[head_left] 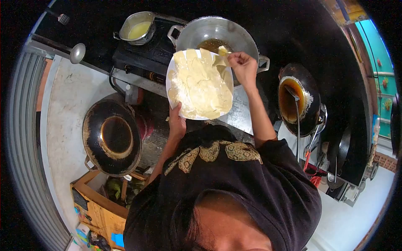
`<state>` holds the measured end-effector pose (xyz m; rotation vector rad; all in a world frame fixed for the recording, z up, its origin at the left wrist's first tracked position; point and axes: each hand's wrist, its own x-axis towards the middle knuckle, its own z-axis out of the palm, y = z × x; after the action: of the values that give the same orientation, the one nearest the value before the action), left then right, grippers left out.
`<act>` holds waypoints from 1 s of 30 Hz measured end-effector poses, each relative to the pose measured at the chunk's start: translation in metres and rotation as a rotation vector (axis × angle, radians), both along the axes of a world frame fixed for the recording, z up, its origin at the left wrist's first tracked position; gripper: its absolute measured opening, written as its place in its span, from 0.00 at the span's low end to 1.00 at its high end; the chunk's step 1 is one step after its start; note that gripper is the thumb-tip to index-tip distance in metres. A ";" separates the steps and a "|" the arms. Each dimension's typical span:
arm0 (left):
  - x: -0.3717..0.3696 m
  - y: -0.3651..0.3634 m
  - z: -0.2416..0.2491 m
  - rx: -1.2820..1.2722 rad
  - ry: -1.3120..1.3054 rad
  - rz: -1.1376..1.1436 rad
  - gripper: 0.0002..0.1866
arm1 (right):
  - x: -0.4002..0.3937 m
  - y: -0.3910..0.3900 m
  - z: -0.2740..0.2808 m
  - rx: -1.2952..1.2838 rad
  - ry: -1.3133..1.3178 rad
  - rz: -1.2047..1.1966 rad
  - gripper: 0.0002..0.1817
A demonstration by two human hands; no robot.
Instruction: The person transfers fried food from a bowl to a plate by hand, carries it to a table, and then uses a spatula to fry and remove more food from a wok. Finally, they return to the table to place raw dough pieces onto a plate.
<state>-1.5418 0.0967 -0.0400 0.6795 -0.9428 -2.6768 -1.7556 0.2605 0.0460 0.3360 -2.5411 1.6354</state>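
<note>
My left hand (177, 121) grips the lower left edge of a white plate (171, 70), its thumb over the rim. Floured, flat pale dough sheets (201, 85) cover the plate, overlapping one another. At the plate's upper right, my right hand (244, 69) is closed in a pinch on a small piece of dough (223, 50). Just behind the plate stands a big silver wok (192, 34) with brownish oil (213, 43) at its bottom. The dough piece overlaps the wok's near side in this view.
A metal pot (146, 39) of yellowish liquid sits on the black stove (133, 56). To the right, a dark wok (312, 81) contains brown oil and a long-handled ladle (297, 121). Another blackened wok (94, 144) is at the left, above a wooden box (94, 196).
</note>
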 end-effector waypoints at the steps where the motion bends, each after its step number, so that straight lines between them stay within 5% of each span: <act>1: 0.009 0.004 -0.012 -0.059 -0.042 -0.012 0.28 | -0.012 0.008 -0.001 -0.029 -0.021 0.042 0.07; 6: 0.019 0.009 -0.021 0.229 -0.113 0.079 0.24 | -0.069 0.027 0.017 -0.022 -0.150 0.209 0.06; 12: 0.049 0.018 -0.004 0.156 -0.217 0.324 0.26 | -0.158 0.022 -0.041 0.443 -0.064 0.312 0.12; 19: 0.080 0.026 -0.013 0.080 -0.187 0.549 0.26 | -0.215 -0.018 -0.101 0.696 -0.032 0.593 0.11; 26: 0.087 0.049 -0.014 -0.096 -0.172 0.648 0.24 | -0.250 -0.027 -0.140 1.114 0.285 0.495 0.10; 30: 0.081 0.048 -0.005 -0.052 -0.136 0.596 0.25 | -0.231 -0.016 -0.081 1.051 0.316 0.341 0.11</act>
<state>-1.4605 0.1448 -0.0447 0.9628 -0.6946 -2.0968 -1.9868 0.2450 -0.0351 1.0282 -2.9126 0.0852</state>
